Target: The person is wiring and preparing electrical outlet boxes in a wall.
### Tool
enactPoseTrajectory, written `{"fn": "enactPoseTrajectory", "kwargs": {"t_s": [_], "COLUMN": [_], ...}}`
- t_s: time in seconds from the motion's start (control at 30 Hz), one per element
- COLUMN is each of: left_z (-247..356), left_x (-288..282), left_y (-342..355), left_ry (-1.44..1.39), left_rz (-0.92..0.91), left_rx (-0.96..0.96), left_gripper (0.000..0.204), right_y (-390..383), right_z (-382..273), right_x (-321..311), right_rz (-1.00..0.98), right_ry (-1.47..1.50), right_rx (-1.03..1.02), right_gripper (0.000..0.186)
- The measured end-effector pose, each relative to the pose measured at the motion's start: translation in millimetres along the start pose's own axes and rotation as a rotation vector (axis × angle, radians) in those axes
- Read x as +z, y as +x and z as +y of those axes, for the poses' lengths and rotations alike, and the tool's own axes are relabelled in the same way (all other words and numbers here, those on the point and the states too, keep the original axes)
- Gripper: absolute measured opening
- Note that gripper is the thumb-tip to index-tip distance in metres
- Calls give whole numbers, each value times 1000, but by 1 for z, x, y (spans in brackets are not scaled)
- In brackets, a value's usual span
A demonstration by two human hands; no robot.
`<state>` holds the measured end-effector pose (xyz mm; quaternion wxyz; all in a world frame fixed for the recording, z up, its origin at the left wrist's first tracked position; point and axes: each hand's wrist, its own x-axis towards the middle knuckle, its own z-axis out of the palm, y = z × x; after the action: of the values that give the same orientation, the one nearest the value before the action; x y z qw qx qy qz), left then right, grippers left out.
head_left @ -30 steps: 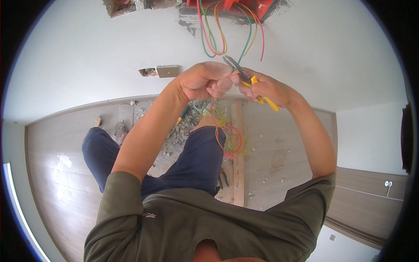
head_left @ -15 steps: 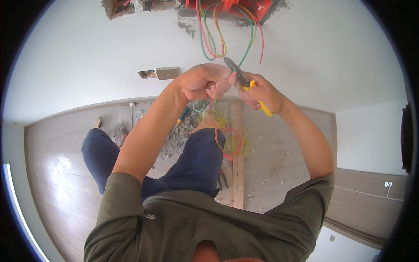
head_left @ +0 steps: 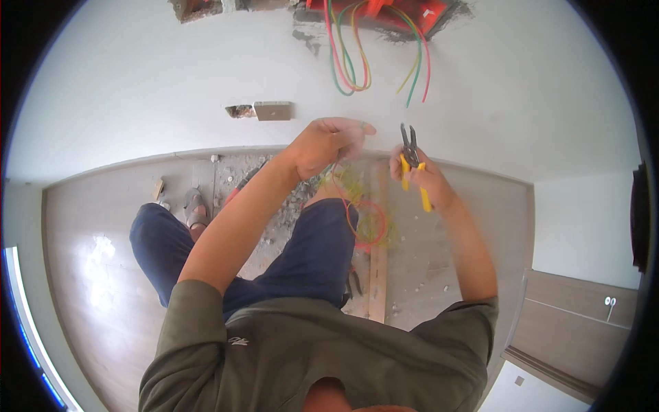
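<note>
I take this for an indoor room in mid-renovation; whether a home or an office, I cannot tell from my feed. Above the left fingers (head_left: 368,129), coloured wires (head_left: 364,53) hang from an open red box (head_left: 431,15) set in a white wall (head_left: 494,89), the plaster around it rough and grey. To the left of those fingers, a rectangular plate (head_left: 273,110) sits beside a ragged hole (head_left: 240,111). Below them, I see rubble (head_left: 292,196) scattered over a wood-look floor (head_left: 439,254).

Yellow-handled pliers (head_left: 411,159) point upward, dark jaws parted, below the hanging green, red and yellow wires (head_left: 429,69).
</note>
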<state>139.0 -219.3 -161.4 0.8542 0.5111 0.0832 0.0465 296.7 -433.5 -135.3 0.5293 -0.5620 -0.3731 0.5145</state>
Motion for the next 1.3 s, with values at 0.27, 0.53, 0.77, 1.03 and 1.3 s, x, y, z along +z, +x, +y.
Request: {"fn": "enactPoseTrajectory", "kwargs": {"t_s": [0.27,0.53,0.77,1.03,1.3], "left_z": [3,-10,-63,-116,-128], "left_x": [-48,-100,-100,-122,-140], "left_y": [14,3,22,21,31], "left_ry": [972,241,-303,5,128], "left_rz": [214,400,432,150,-72], "left_rx": [319,316,205,-288,-405], "left_gripper": [21,21,21,24,20], "right_y": [5,4,-16,19,85], "right_z": [106,120,99,38,152], "right_x": [25,29,28,104,176], "right_rz": [316,334,407,217,-482], "right_ry": [14,-141,-427,-604,-890], "right_rx": [14,-40,-31,79,600], "right_gripper": [30,32,36,44,52]}}
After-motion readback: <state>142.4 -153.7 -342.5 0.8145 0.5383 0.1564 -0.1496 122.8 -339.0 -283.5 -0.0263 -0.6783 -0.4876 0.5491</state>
